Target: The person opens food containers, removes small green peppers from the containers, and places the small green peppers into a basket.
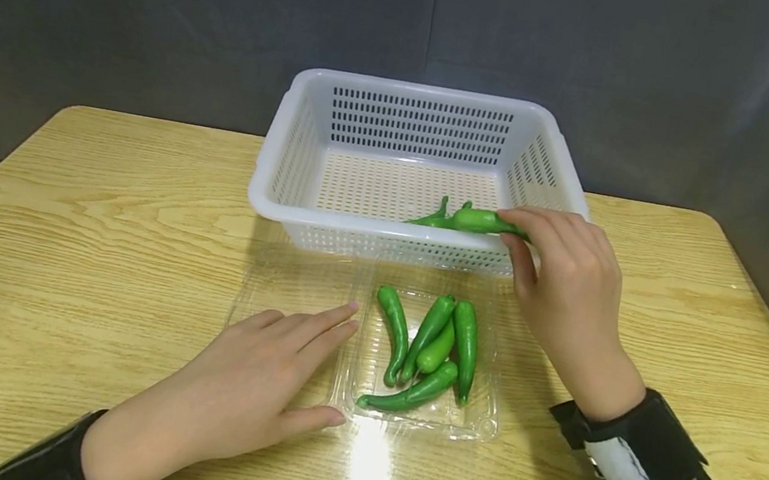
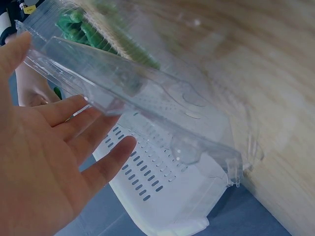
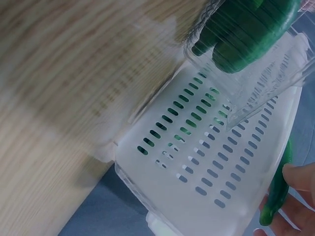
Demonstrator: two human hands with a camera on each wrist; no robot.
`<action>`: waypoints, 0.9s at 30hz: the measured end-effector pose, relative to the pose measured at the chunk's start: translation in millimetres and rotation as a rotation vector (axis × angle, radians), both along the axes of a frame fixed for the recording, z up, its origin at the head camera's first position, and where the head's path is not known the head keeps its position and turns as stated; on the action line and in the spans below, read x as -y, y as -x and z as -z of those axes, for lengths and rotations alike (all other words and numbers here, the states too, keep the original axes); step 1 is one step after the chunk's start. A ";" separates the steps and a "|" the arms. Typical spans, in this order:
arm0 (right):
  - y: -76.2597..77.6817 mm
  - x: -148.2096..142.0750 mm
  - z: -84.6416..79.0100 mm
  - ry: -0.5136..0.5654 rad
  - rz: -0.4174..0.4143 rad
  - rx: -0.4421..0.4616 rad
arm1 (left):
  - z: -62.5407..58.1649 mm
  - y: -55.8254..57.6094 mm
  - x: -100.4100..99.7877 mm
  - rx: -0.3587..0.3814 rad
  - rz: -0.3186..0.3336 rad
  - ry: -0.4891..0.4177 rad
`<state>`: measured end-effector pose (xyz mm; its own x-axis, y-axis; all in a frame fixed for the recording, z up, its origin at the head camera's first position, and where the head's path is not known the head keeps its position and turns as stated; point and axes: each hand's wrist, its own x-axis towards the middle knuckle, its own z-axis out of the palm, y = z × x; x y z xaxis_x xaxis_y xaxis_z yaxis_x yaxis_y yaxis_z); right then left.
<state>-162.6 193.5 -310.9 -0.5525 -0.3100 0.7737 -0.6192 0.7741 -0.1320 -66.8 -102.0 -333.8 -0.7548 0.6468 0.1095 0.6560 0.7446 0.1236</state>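
With its fingertips and thumb, my right hand (image 1: 570, 282) pinches one end of a green chili pepper (image 1: 476, 221) at the front rim of the basket. The right wrist view shows the same chili pepper (image 3: 278, 194) running along the rim. My left hand (image 1: 248, 386) has its fingers extended over the lid side of a clear plastic clamshell box (image 1: 488, 420), near the hinge. In the left wrist view, the fingers of the left hand (image 2: 54, 142) are beside the clear lid (image 2: 162, 113). Several green chili peppers (image 1: 466, 341) lie in the box's right half.
A white perforated plastic basket (image 1: 401, 230) stands behind the box. More green chili peppers (image 1: 436, 216) lie inside it near the front wall, partly hidden by the rim. All of this sits on a wood-grain table (image 1: 89, 244), with a dark grey backdrop (image 1: 187, 7) behind.
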 end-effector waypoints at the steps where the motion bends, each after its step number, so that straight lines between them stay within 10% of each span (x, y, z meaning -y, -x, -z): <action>1: 0.4 -0.3 0.1 0.000 0.001 0.000 | 0.0 0.0 0.0 -0.001 0.000 0.000; 27: 5.0 -7.9 2.4 -0.063 0.054 0.056 | 0.0 0.4 0.0 0.024 -0.006 -0.005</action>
<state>-167.6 201.4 -313.3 -0.6113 -0.3259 0.7212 -0.5696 0.8138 -0.1151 -67.2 -101.9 -333.8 -0.7609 0.6419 0.0947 0.6485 0.7476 0.1433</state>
